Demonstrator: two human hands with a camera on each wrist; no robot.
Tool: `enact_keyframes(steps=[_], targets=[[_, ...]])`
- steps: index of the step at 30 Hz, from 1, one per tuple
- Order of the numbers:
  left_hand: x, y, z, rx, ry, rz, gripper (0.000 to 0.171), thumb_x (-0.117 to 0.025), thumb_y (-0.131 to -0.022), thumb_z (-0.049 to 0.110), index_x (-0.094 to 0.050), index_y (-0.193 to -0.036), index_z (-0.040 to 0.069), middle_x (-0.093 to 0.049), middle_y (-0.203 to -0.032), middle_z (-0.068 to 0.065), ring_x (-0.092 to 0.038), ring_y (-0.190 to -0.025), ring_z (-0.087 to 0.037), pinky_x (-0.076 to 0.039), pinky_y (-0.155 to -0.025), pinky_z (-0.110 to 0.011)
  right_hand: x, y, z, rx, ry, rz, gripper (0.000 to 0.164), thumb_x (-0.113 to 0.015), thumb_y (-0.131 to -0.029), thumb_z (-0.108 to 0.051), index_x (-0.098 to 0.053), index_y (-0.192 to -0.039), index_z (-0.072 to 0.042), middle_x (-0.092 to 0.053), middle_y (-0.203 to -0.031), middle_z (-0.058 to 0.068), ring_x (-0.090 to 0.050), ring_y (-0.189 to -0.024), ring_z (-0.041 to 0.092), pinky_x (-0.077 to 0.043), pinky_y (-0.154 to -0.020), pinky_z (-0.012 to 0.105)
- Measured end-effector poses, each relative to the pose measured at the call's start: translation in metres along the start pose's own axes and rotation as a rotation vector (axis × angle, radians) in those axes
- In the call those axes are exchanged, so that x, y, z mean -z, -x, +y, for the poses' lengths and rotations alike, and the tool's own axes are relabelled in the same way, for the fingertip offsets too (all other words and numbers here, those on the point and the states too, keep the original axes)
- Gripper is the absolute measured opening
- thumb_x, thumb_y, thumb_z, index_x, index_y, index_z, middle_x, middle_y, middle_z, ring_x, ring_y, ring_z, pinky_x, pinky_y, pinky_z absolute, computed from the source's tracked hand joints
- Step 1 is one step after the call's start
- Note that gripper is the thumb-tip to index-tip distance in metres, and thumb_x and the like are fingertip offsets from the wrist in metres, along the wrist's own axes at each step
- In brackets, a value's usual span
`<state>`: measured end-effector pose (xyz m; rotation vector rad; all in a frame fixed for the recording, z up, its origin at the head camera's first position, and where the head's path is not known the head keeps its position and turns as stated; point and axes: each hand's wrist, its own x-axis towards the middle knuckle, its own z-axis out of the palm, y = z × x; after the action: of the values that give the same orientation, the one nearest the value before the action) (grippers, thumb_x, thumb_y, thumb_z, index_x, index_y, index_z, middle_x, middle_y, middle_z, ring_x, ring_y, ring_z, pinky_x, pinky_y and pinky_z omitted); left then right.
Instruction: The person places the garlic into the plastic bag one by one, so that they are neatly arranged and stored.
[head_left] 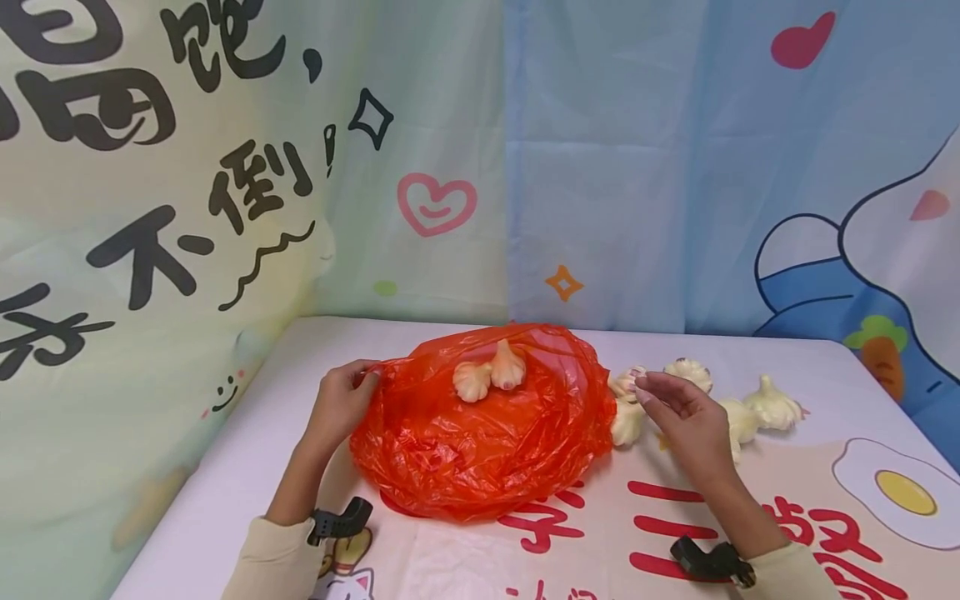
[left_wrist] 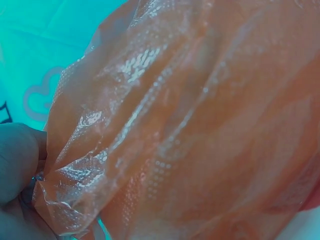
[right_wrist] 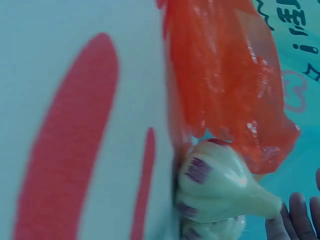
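A red plastic bag [head_left: 480, 450] lies spread with its mouth facing up. Two garlic bulbs, one [head_left: 472, 382] beside another [head_left: 510, 367], show inside it. My left hand [head_left: 347, 400] pinches the bag's left rim between thumb and fingers; the left wrist view shows the film [left_wrist: 150, 125] drawn up from that grip. To the right of the bag, my right hand [head_left: 693, 425] hovers with relaxed fingers and nothing held. Its fingertips are close to a purple-streaked garlic bulb [right_wrist: 215, 175] by the bag's right side, with a pale bulb [head_left: 627, 423] just below.
More garlic bulbs lie right of and behind my right hand, among them one [head_left: 772, 406] with a thick stem and another [head_left: 688, 372] farther back. A printed cloth [head_left: 450, 567] covers the table's front. Printed curtains [head_left: 600, 167] hang behind the table.
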<state>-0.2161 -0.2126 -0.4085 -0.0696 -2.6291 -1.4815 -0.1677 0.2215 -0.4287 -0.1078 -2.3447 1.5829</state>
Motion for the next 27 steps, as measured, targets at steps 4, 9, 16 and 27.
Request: enact_keyframes(steps=[4, 9, 16, 27], targets=[[-0.001, -0.001, 0.000, -0.002, -0.003, -0.001, 0.025, -0.049, -0.101, 0.015, -0.069, -0.113, 0.004, -0.068, -0.100, -0.012, -0.064, -0.080, -0.024, -0.058, -0.072, -0.031, -0.002, 0.002, 0.006, -0.018, 0.007, -0.002, 0.046, -0.065, -0.093, -0.036, -0.059, -0.130, -0.009, -0.062, -0.126, 0.010, -0.059, -0.107, 0.003, -0.049, -0.080, 0.013], [-0.001, -0.001, 0.000, 0.002, -0.008, -0.006, 0.025, -0.049, -0.101, 0.016, -0.068, -0.114, 0.005, -0.068, -0.101, -0.012, -0.065, -0.080, -0.024, -0.058, -0.071, -0.031, -0.002, 0.003, 0.011, -0.031, 0.040, -0.055, 0.046, -0.063, -0.094, -0.037, -0.058, -0.131, -0.010, -0.060, -0.128, 0.008, -0.058, -0.115, 0.018, -0.048, -0.081, 0.013], [-0.001, -0.001, -0.001, -0.002, -0.010, -0.001, 0.025, -0.050, -0.101, 0.017, -0.069, -0.113, 0.006, -0.068, -0.100, -0.011, -0.065, -0.080, -0.024, -0.058, -0.071, -0.031, 0.000, 0.000, 0.016, -0.047, 0.072, -0.150, 0.047, -0.063, -0.094, -0.037, -0.058, -0.132, -0.009, -0.058, -0.131, 0.010, -0.052, -0.124, 0.030, -0.047, -0.082, 0.014], [0.000, 0.000, 0.001, -0.009, -0.004, -0.005, 0.025, -0.050, -0.101, 0.016, -0.068, -0.114, 0.005, -0.068, -0.100, -0.012, -0.065, -0.080, -0.024, -0.058, -0.071, -0.031, 0.003, -0.003, 0.017, -0.030, 0.194, -0.158, 0.036, -0.061, -0.097, -0.027, -0.064, -0.127, -0.008, -0.058, -0.131, 0.016, -0.053, -0.122, 0.036, -0.049, -0.086, 0.031]])
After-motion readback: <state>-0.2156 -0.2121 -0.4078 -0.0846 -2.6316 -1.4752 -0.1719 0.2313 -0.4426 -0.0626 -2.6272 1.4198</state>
